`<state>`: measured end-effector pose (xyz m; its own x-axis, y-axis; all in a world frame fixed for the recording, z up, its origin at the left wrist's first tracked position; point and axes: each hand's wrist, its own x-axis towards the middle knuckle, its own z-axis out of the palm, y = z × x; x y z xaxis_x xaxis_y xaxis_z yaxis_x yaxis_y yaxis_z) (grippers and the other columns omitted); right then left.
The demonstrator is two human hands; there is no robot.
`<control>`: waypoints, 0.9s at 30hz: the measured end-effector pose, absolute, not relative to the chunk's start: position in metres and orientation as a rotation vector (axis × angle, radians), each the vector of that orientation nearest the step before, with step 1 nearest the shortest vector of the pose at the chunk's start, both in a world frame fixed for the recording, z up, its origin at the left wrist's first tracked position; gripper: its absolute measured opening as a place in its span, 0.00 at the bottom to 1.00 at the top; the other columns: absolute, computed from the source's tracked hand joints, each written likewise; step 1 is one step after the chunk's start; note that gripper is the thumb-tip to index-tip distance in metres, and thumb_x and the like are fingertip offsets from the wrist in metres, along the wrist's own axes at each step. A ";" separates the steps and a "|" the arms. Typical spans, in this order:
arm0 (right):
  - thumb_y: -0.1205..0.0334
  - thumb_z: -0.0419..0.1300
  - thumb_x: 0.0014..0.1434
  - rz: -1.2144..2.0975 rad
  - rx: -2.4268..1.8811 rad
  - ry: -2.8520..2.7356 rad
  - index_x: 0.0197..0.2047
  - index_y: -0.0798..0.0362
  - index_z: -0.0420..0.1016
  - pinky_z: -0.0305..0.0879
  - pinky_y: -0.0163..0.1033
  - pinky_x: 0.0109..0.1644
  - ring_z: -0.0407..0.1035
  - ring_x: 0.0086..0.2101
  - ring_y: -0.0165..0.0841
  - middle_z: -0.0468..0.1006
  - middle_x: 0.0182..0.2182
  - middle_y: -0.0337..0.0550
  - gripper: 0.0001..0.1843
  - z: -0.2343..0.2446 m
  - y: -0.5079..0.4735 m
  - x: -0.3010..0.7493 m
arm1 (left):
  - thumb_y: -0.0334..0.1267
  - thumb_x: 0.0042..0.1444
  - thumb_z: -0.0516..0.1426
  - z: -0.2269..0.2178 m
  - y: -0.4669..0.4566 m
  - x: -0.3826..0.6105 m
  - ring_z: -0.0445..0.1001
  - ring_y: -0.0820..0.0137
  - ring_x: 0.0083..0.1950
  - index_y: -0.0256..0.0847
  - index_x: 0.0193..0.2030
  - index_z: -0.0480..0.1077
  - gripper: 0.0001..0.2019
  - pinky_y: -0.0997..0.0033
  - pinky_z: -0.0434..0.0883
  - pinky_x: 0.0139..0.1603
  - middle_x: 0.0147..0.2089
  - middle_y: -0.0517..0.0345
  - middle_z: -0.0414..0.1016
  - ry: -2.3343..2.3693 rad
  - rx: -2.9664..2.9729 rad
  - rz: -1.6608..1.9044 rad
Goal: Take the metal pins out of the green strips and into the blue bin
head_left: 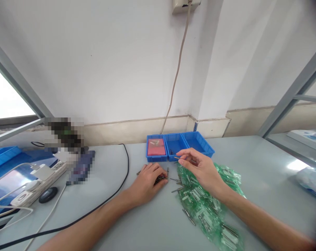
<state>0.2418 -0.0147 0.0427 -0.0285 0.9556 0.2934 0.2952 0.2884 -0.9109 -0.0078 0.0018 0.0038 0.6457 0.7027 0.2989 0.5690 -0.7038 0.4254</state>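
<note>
My right hand (197, 167) pinches a thin metal pin (177, 157) between thumb and fingertips, close to the front edge of the middle blue bin (177, 139). A few dark pins (171, 152) lie inside that bin. On the table to the left, my left hand (150, 179) is curled over a small pile of metal pins (160, 179), partly hidden under the fingers. Loose pins (188, 217) lie between and below the hands. Beneath my right hand and forearm spread green plastic bags (205, 209) holding pins and white slips.
The left blue bin (147, 148) holds a red card (156, 147) with a small clear bag on it; the right blue bin (197, 139) adjoins the middle one. A black cable (105, 199) crosses the table at left, near a mouse (48, 195) and a power strip (24, 197).
</note>
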 end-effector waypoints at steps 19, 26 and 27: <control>0.40 0.59 0.70 1.105 -1.123 -1.379 0.49 0.49 0.78 0.56 0.37 0.27 0.61 0.24 0.30 0.69 0.27 0.35 0.21 0.045 -0.015 0.239 | 0.38 0.73 0.59 0.003 0.002 -0.008 0.71 0.63 0.49 0.45 0.48 0.73 0.02 0.61 0.65 0.51 0.47 0.57 0.75 1.023 2.576 0.649; 0.45 0.64 0.68 1.080 -1.126 -1.350 0.55 0.46 0.77 0.57 0.37 0.29 0.62 0.26 0.28 0.75 0.38 0.38 0.19 0.045 -0.015 0.239 | 0.38 0.73 0.59 0.002 0.003 -0.007 0.71 0.63 0.49 0.45 0.48 0.72 0.02 0.62 0.64 0.51 0.48 0.58 0.75 1.019 2.573 0.650; 0.45 0.65 0.67 1.082 -1.120 -1.344 0.56 0.45 0.77 0.57 0.37 0.29 0.62 0.27 0.28 0.75 0.39 0.38 0.19 0.045 -0.015 0.240 | 0.38 0.73 0.59 0.002 0.003 -0.007 0.71 0.63 0.49 0.45 0.47 0.72 0.02 0.62 0.64 0.51 0.47 0.58 0.75 1.018 2.574 0.649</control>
